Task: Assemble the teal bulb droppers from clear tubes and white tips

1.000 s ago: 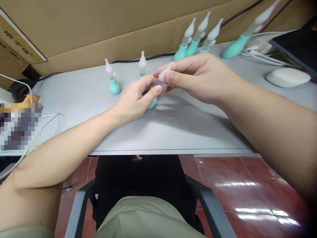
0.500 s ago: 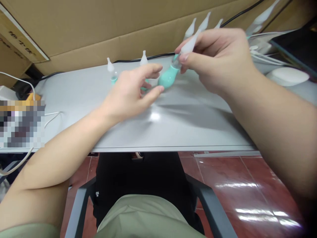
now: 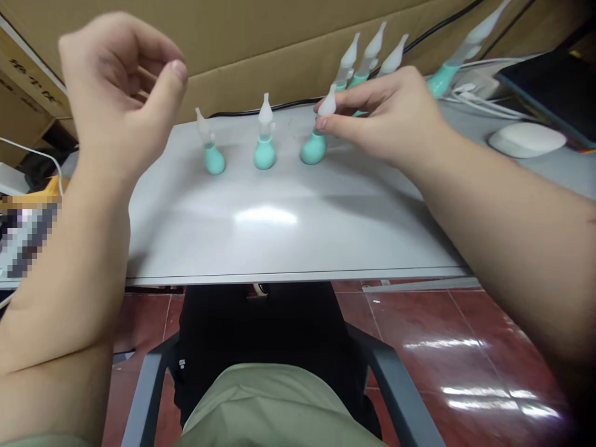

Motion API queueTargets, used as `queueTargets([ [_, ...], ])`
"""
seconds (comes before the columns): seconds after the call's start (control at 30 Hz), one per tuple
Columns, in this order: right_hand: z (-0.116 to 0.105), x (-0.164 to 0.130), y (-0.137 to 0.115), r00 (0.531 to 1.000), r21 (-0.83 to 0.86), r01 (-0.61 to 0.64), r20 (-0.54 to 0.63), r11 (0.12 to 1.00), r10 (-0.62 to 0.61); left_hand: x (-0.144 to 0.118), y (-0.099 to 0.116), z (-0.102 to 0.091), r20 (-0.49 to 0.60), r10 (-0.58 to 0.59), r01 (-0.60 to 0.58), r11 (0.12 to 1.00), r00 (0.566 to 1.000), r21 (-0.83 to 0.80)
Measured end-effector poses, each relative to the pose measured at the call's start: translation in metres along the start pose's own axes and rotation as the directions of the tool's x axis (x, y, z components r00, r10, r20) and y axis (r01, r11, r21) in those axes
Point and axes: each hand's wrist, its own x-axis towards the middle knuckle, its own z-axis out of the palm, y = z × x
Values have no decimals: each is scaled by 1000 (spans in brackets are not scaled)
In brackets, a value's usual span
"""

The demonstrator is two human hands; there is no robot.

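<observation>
My right hand (image 3: pixel 372 121) is closed on a bulb nasal aspirator (image 3: pixel 314 149), thumb and fingers at its clear neck and white tip. Its teal bulb is low at the tabletop; whether it rests there I cannot tell. To its left, a second nasal aspirator (image 3: pixel 264 154) stands upright, and a third nasal aspirator (image 3: pixel 215 160) leans slightly left. My left hand (image 3: pixel 125 87) is raised at the upper left, fingers loosely curled and thumb close to the index finger, with nothing visible in it. Behind my right hand stand several more aspirators (image 3: pixel 347 65), partly hidden by it.
A grey table (image 3: pixel 279 242) spans the view, with a cardboard wall (image 3: pixel 261 56) behind it and a black cable along its base. At the right are another leaning aspirator (image 3: pixel 442 77), a white mouse (image 3: pixel 526 139), white cables and a dark flat device (image 3: pixel 549 87).
My left hand has moved away from the aspirator, up and to the left. My right hand has brought the aspirator more upright, in line with the two on its left.
</observation>
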Motion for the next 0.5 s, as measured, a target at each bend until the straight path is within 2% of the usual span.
queueTargets([
  [0.07, 0, 0, 2, 1000, 17, -4, 26, 1000, 3, -4, -19, -11, -8, -4, 4, 1000, 1000, 11],
  [0.13, 1, 3, 8, 999, 38, -3, 40, 999, 2, -12, -54, -31, -8, -40, 41, 999, 999, 25],
  [0.23, 2, 14, 23, 1000, 46, 18, 20, 999, -19, -27, -127, -62, -25, -122, 123, 991, 992, 55],
  [0.3, -1, 21, 33, 999, 43, 52, 13, 998, -53, -32, -175, -74, -15, -179, 180, 982, 984, 51],
  [0.37, -4, 26, 40, 997, 35, 68, 16, 997, -69, -33, -209, -74, 26, -200, 200, 980, 979, -4],
  [0.4, -6, 28, 41, 998, 27, 56, 18, 998, -56, -33, -220, -71, 40, -199, 201, 979, 979, -45],
  [0.5, -9, 28, 37, 999, 17, 27, -38, 999, -26, -30, -226, -57, 87, -195, 205, 971, 977, -123],
])
